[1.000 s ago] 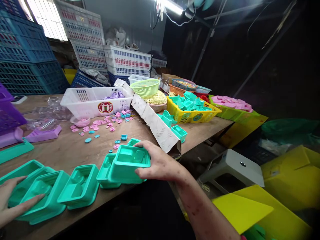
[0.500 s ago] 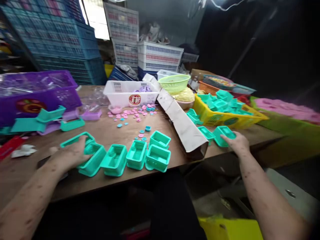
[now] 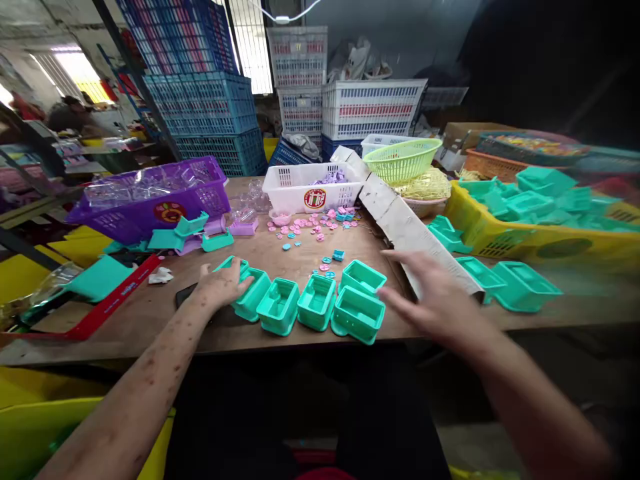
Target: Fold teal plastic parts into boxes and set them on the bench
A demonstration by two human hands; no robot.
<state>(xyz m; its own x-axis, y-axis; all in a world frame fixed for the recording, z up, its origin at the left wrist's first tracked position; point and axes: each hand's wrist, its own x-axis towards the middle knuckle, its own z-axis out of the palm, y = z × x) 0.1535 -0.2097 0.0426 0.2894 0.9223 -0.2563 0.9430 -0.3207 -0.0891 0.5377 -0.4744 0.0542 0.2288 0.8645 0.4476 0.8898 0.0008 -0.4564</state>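
A row of open-topped teal plastic boxes [image 3: 279,307] stands near the table's front edge. At its left end, my left hand [image 3: 223,287] has its fingers round the outermost teal box [image 3: 239,263]; part of that box is hidden by the hand. My right hand [image 3: 435,300], blurred, is in the air with fingers apart and nothing in them. It is just right of the rightmost box of the row [image 3: 359,313], in front of a long cardboard strip [image 3: 400,213]. Beyond the strip lie more teal boxes [image 3: 525,287].
Small pink and blue pieces [image 3: 320,227] are scattered mid-table. A white basket [image 3: 310,193] and a purple basket [image 3: 150,207] stand behind. At right, a yellow basket [image 3: 500,240] holds teal parts. A red-edged tray [image 3: 110,300] lies at left.
My right hand has left the teal box beyond the cardboard strip and moved left towards the row. My left hand stays at the row's left end. The view has turned left.
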